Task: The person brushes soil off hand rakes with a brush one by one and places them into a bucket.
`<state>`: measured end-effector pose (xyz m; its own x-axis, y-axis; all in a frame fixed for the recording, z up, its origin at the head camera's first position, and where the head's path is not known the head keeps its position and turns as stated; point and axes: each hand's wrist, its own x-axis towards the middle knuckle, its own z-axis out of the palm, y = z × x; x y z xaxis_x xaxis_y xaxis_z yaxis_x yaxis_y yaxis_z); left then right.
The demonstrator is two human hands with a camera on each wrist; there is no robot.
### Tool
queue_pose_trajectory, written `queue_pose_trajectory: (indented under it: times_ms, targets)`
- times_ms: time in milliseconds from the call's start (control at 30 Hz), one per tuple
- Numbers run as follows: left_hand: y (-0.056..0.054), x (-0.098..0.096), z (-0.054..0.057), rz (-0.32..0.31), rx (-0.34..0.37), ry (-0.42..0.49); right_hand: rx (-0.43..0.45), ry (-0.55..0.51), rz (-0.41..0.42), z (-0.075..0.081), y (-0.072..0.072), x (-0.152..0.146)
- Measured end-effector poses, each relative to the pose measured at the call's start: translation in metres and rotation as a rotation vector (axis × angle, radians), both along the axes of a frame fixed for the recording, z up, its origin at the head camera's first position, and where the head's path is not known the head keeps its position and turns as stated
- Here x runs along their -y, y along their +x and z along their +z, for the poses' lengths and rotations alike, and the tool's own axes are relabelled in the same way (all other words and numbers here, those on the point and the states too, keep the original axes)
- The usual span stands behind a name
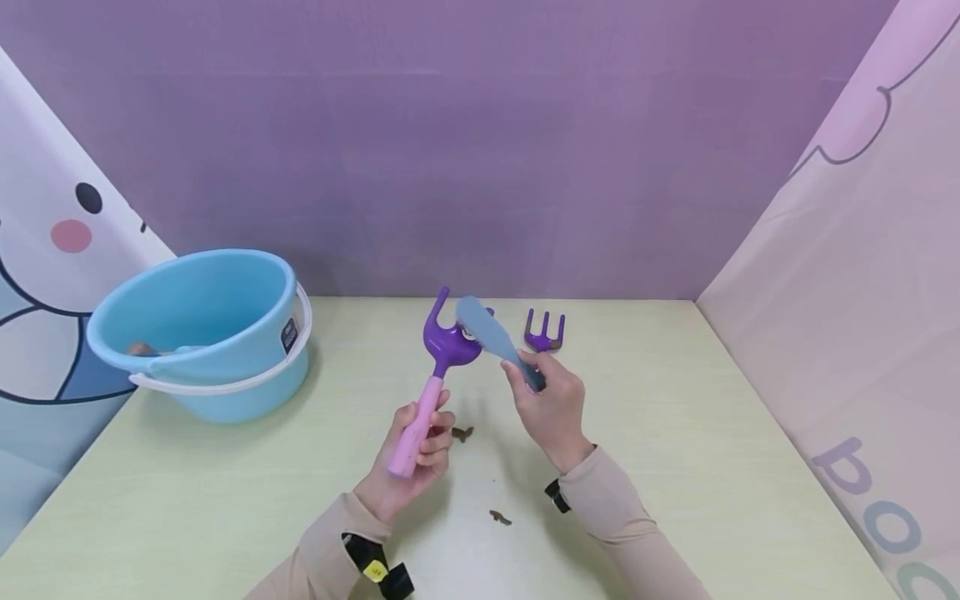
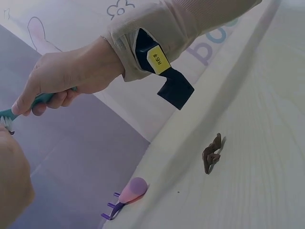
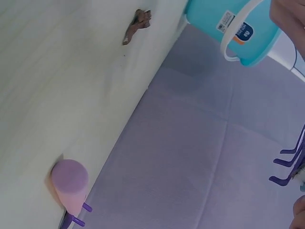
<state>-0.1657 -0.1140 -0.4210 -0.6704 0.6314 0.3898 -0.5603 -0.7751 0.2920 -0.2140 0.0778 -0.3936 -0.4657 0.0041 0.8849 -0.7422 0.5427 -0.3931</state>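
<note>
My left hand (image 1: 433, 456) grips the pink handle of a small purple garden rake (image 1: 447, 343), its tines pointing up and away. With thumb and fingers my right hand (image 1: 558, 404) pinches a blue cleaning brush (image 1: 483, 325) by its dark end. White bristles (image 2: 6, 123) face the rake head, and the brush overlaps the tines. Dark grime shows where bristles and tines meet in the right wrist view. Beyond my right hand lies a small purple fork (image 1: 544, 340) on the table; its pink handle (image 3: 71, 183) shows in the right wrist view.
A light blue bucket (image 1: 247, 375) with a white handle stands at the left, something brown (image 1: 141, 349) inside. Two brown clumps (image 1: 462, 434) lie on the pale table (image 1: 712, 433), one near my left hand, one nearer the front. A purple backdrop (image 1: 480, 167) closes the far side.
</note>
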Motion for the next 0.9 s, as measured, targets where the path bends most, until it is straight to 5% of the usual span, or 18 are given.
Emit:
queue_pose_trajectory:
  times_ms: [567,900]
  targets:
    - [0.004,0.002,0.0,0.006,-0.06,-0.086,0.249,-0.183,0.085,0.014,0.0,-0.01]
    - [0.007,0.014,0.001,0.132,-0.046,-0.293,0.333,-0.163,0.051,0.036,0.019,-0.012]
